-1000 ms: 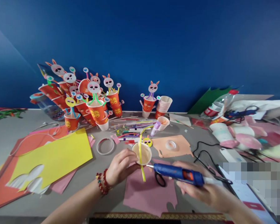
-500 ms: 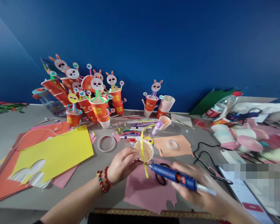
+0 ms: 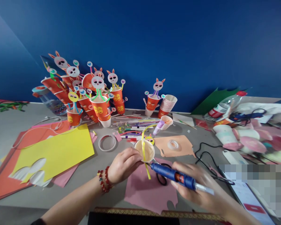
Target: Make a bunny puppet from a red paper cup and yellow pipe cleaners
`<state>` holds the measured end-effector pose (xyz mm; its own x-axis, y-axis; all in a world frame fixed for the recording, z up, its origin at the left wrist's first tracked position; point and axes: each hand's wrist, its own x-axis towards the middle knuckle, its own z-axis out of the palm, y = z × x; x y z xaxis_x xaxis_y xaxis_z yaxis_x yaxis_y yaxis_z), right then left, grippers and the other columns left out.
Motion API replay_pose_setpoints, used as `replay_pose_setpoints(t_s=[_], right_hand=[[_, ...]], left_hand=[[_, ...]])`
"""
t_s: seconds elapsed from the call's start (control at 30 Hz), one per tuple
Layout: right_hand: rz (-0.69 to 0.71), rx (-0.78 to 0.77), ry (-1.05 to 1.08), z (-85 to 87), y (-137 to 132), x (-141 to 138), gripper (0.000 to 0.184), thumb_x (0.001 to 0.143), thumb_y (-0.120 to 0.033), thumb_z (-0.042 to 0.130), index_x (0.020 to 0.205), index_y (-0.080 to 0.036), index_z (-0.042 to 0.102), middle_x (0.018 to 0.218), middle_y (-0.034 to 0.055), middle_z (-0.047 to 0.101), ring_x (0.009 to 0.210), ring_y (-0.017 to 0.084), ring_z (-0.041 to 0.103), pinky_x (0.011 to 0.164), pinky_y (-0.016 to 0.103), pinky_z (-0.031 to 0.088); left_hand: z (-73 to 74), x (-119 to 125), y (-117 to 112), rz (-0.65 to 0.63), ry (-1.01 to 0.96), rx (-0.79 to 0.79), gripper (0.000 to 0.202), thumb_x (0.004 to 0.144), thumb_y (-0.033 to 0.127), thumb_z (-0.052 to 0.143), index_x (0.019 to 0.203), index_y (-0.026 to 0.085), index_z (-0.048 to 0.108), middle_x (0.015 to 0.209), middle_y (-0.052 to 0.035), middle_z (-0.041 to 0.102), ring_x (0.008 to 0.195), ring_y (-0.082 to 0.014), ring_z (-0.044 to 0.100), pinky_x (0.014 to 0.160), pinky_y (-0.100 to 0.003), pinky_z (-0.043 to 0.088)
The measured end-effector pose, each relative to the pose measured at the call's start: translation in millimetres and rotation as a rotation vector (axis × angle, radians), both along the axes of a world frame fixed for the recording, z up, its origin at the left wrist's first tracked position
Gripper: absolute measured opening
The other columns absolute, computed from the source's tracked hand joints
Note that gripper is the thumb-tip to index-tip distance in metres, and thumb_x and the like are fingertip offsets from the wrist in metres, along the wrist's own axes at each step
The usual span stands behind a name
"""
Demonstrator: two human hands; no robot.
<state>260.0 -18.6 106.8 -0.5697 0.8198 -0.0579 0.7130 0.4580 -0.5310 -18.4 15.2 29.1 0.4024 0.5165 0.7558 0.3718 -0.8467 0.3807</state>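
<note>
My left hand (image 3: 124, 164), with a red bead bracelet at the wrist, grips a paper cup (image 3: 145, 150) tilted so its open mouth faces me. A yellow paper strip (image 3: 144, 149) runs across the cup's mouth and hangs below it. My right hand (image 3: 199, 187) holds a blue glue gun (image 3: 175, 176), its nozzle touching the cup's lower rim by the strip. Both hands hover above a pink paper sheet (image 3: 147, 195) with black scissors (image 3: 161, 178) lying on it.
Several orange cups with paper rabbit heads (image 3: 93, 93) stand at the back left, a stack of cups (image 3: 168, 104) near them. Yellow paper (image 3: 56, 153), a tape ring (image 3: 107, 142), pens (image 3: 133, 129), a black cord (image 3: 204, 154) and a bottle (image 3: 221, 107) lie around.
The glue gun has moved left, its nozzle now meeting the cup's rim. The cup is raised slightly and the view has tipped down a little.
</note>
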Motion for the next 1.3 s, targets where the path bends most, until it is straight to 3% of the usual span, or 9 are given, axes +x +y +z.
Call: replay_pose_setpoints(t_s=[1.3], right_hand=[[0.023,0.028,-0.015,3.3,-1.1,2.4,0.013,0.087,-0.027,0.056,0.079,-0.023,0.047,0.067,-0.0037,0.057,0.058,0.013,0.054,0.054,0.024,0.033]], left_hand=[[-1.8,-1.1,-0.9,0.004,0.001,0.020,0.017,0.093,0.013,0.061,0.110,0.017,0.061,0.090,-0.0091,0.071,0.083,-0.0181,0.065,0.073,-0.031,0.058]])
